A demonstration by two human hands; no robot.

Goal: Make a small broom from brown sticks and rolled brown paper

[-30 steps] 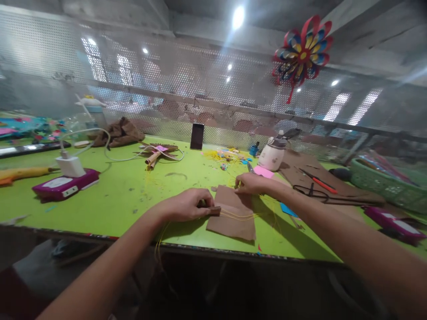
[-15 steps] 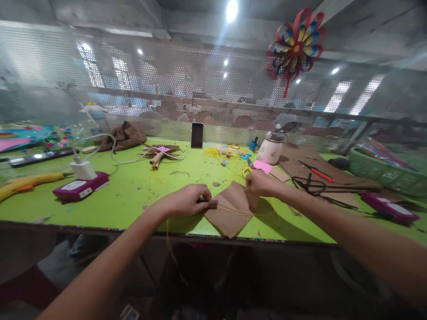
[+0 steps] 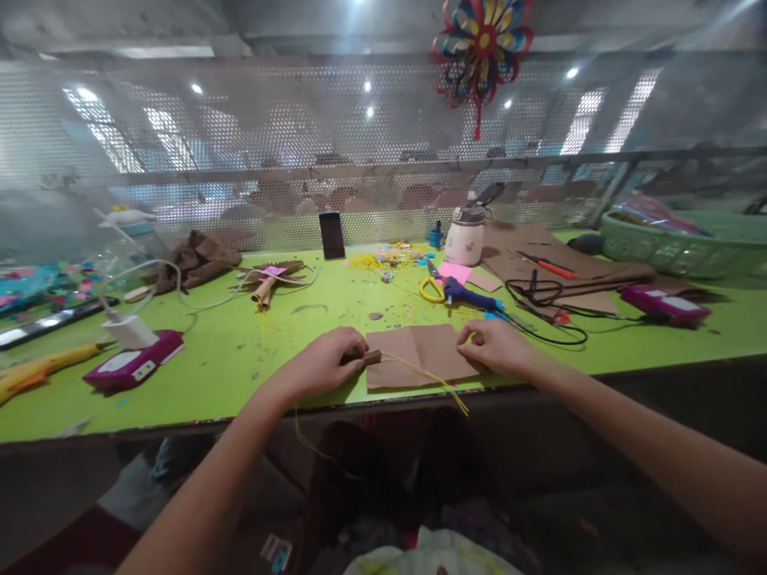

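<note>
A folded brown paper sheet lies at the near edge of the green table. My left hand pinches a small brown paper roll at the sheet's left edge. Thin yellow strands run from that roll across the sheet and hang over the table edge. My right hand rests on the sheet's right corner with its fingers curled onto the paper.
Yellow-handled scissors and a blue glue gun lie behind the sheet. A black cable, a white bottle, a phone, magenta boxes and a green basket stand around. A perforated screen backs the table.
My right hand has come from the sheet's far corner to its right corner. The sheet now lies flat and square to the table edge. My view has swung right and down.
</note>
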